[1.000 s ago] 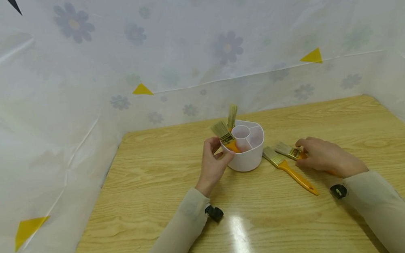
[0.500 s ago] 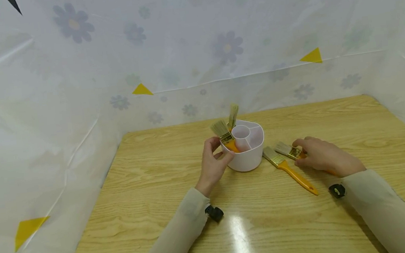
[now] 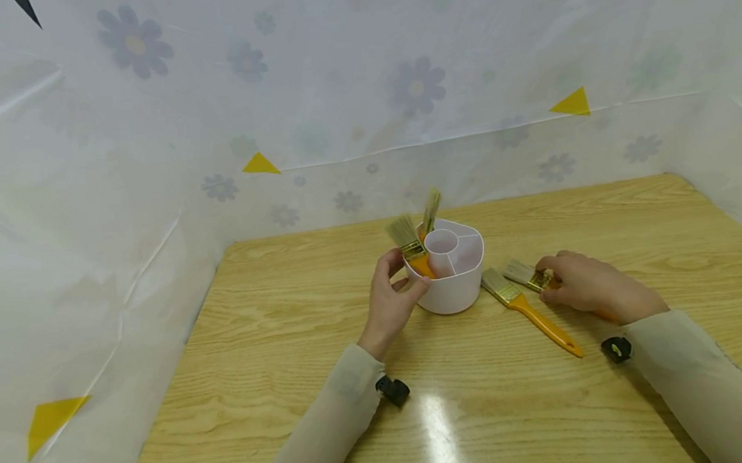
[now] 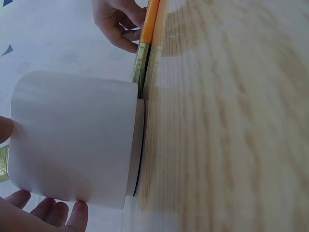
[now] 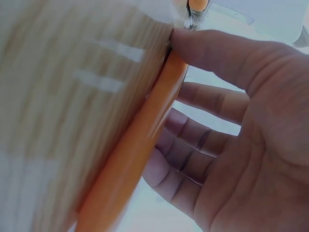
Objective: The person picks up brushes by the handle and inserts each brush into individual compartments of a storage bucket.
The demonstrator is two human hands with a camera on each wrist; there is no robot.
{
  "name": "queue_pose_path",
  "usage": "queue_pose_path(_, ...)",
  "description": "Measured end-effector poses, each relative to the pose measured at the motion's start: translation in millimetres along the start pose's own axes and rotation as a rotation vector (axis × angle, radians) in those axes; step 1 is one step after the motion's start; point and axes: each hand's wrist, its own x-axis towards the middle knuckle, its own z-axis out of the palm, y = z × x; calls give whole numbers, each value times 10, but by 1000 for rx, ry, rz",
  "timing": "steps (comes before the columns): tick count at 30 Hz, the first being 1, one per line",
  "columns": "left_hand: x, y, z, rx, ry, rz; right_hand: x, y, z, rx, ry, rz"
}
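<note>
My left hand (image 3: pixel 391 300) grips the side of a round white divided holder (image 3: pixel 449 296), thumb near its front rim and fingers along the wall, as the left wrist view shows. Inside its left part stand two paintbrushes, bristles up: a near paintbrush (image 3: pixel 416 257) leaning left and a far paintbrush (image 3: pixel 432 211) leaning right. Right of the holder, my right hand (image 3: pixel 594 286) pinches a flat-lying paintbrush (image 3: pixel 524 275) between thumb and fingers near its metal band. In the right wrist view its orange handle (image 5: pixel 140 140) runs along the table under the palm.
Another paintbrush (image 3: pixel 540 319) lies on the wooden table (image 3: pixel 275 345) between the hands, bristles close to the holder's base. White flowered sheeting (image 3: pixel 332 101) stands behind the table and along its sides, with yellow triangles (image 3: pixel 262 164) on it.
The holder has turned slightly clockwise seen from above; its dividers and the brushes in it have shifted round. My right hand has moved a little left at the lying paintbrush.
</note>
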Motion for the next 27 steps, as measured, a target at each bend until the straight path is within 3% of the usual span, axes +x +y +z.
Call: queue_pose_path(27,9,10,9,-38,24,9,32,14,26,-43,18,-18)
